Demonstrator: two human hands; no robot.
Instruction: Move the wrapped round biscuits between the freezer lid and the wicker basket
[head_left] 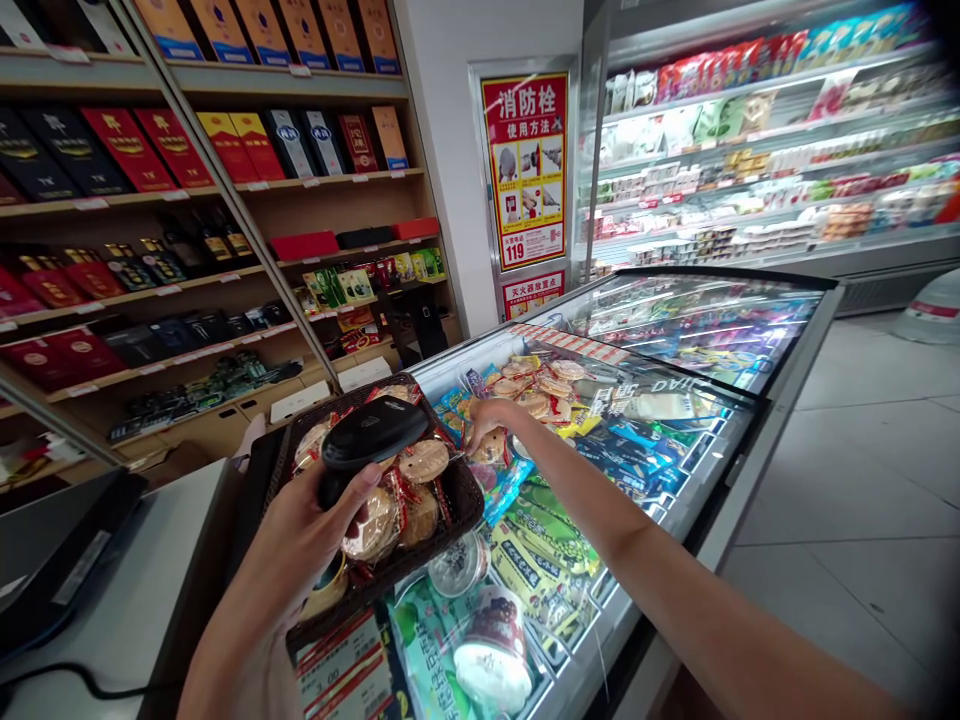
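Note:
My left hand (304, 545) is closed around the handle of a black barcode scanner (371, 432), held over a dark wicker basket (459, 507) of round wrapped snack packs (421, 462). My right hand (486, 418) reaches forward into the open chest freezer (780, 420), fingers curled down on a wrapped round pack (491, 447) among the frozen goods. What it grips is partly hidden by the fingers. More round packs (541, 385) lie further back in the freezer.
The freezer holds green and blue packets (536, 535) and tubs (491, 655); its far half is under glass lids (705, 320). A grey counter (112, 620) with a dark device (52, 550) is at left. Shelves of boxed goods (150, 150) behind, a chilled display (765, 150) right, tiled floor (862, 480).

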